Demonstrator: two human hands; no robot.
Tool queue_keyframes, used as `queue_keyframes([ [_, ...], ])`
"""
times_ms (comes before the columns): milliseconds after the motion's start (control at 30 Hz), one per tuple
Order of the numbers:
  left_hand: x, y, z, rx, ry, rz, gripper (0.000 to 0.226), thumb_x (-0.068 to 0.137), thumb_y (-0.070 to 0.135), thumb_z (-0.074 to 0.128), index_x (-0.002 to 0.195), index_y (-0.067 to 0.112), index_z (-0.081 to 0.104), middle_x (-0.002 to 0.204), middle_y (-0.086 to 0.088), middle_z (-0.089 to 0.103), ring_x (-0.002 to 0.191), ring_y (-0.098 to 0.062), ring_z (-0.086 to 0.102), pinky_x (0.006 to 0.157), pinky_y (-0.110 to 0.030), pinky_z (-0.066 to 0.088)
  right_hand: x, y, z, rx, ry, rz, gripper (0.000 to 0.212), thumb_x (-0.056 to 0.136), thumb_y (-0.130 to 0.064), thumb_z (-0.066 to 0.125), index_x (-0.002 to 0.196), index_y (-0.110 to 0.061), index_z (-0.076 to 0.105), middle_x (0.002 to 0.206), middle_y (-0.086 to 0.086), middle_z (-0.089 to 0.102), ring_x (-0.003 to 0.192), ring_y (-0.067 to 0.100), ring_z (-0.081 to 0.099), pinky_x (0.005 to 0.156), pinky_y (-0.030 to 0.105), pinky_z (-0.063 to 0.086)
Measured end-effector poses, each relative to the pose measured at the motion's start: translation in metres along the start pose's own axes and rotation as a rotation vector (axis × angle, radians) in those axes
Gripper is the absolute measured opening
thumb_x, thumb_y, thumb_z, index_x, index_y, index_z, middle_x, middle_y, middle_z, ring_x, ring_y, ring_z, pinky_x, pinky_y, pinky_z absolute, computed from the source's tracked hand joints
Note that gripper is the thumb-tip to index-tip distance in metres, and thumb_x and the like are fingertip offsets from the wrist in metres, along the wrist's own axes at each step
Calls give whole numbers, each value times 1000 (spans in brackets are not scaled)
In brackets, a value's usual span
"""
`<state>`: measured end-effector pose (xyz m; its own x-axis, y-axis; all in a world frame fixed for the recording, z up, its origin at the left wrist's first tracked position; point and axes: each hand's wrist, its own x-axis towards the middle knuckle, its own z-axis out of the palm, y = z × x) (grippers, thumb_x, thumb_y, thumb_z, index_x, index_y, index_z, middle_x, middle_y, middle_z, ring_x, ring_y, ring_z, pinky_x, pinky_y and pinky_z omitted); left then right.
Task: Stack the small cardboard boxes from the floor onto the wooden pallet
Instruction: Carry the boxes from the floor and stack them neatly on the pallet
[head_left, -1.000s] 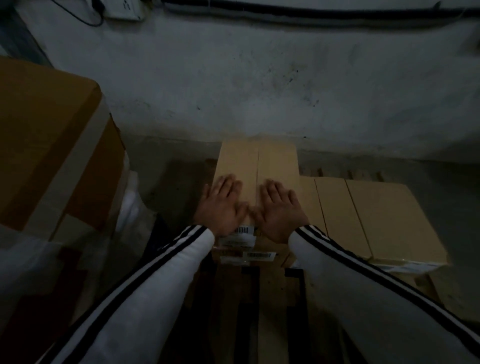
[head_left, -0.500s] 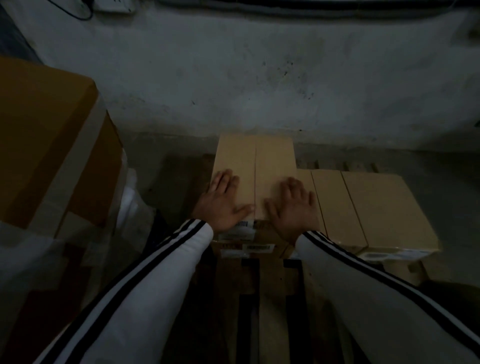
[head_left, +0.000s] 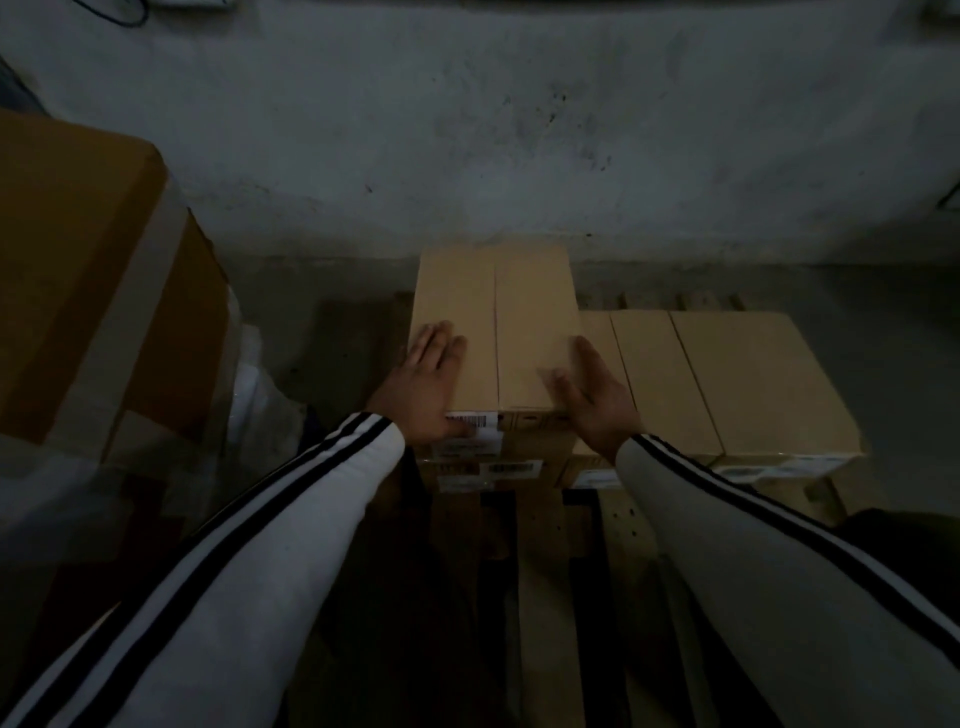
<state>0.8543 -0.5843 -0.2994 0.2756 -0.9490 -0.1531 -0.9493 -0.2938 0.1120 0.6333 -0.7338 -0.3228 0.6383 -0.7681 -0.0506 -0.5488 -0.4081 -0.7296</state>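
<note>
Where both lay flat mid-lid before, left hand (head_left: 427, 387) and right hand (head_left: 595, 402), fingers straight, now bracket the top cardboard box (head_left: 498, 317); wooden pallet (head_left: 540, 566) murky.

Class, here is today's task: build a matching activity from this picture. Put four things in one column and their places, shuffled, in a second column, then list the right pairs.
Things
1. left hand
2. right hand
3. lower boxes
4. large taped box

Places
A. far left of the view
B. flat on the left side of the top box
C. right of the top box, lower down, on the wooden pallet
D. against the right near corner of the top box

Pairs: 1-B, 2-D, 3-C, 4-A
</note>
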Motion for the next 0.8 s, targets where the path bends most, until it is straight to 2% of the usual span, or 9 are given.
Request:
queue_keyframes([
  [67,0,2,0,1,6,-12,128,74,75,67,160,15,-8,167,-7,-20,154,-29,-17,123,-59,15,-3,7,2,61,61,4,62,100,-61,40,156,-36,29,152,-6,43,135,19,44,115,45,38],
  [133,-1,4,-1,-7,3,-47,129,73,74,68,160,16,-7,167,-6,-20,154,-28,-17,122,-60,17,0,14,11,219,160,137,61,99,-59,39,153,-30,37,145,1,51,130,26,50,110,50,43],
  [200,-1,10,-3,-14,1,-84,130,72,74,70,160,16,-5,167,-6,-19,154,-28,-16,119,-61,19,-6,17,19,351,188,321,42,103,-39,40,139,-21,53,130,5,60,119,28,56,98,44,48],
  [267,2,20,-6,-8,-2,-114,129,70,76,69,159,14,-2,168,-9,-16,154,-32,-14,120,-64,15,-19,25,30,443,115,370,26,100,-12,49,120,-12,66,116,3,65,114,28,60,87,31,49],
  [333,5,28,-7,12,2,-148,129,69,77,69,158,12,1,167,-13,-12,154,-36,-11,120,-67,11,-33,33,41,430,69,334,35,94,8,52,122,-8,67,109,2,65,110,25,62,82,20,50],
  [400,5,32,-4,15,26,-174,130,68,77,69,158,12,3,168,-13,-10,154,-36,-10,120,-67,10,-38,40,52,412,31,299,40,92,5,59,125,-17,66,114,1,69,112,24,64,89,25,53],
  [467,3,31,0,13,64,-177,129,68,78,68,158,12,3,168,-12,-8,154,-34,-9,121,-65,10,-33,45,57,257,11,307,40,91,-2,62,127,-21,66,121,4,70,114,26,65,94,32,52],
  [600,-3,31,-1,5,66,-173,127,71,77,66,159,13,1,168,-11,-9,155,-31,-9,122,-62,9,-20,52,54,-132,-43,332,28,93,-15,56,114,-29,66,110,6,72,97,29,68,84,41,59],
  [800,-2,34,-3,-16,41,-186,127,71,76,68,159,15,0,168,-10,-12,154,-31,-12,122,-63,8,-11,59,50,-296,-89,296,31,86,-9,67,116,-18,65,113,9,70,103,30,67,84,40,57],
])
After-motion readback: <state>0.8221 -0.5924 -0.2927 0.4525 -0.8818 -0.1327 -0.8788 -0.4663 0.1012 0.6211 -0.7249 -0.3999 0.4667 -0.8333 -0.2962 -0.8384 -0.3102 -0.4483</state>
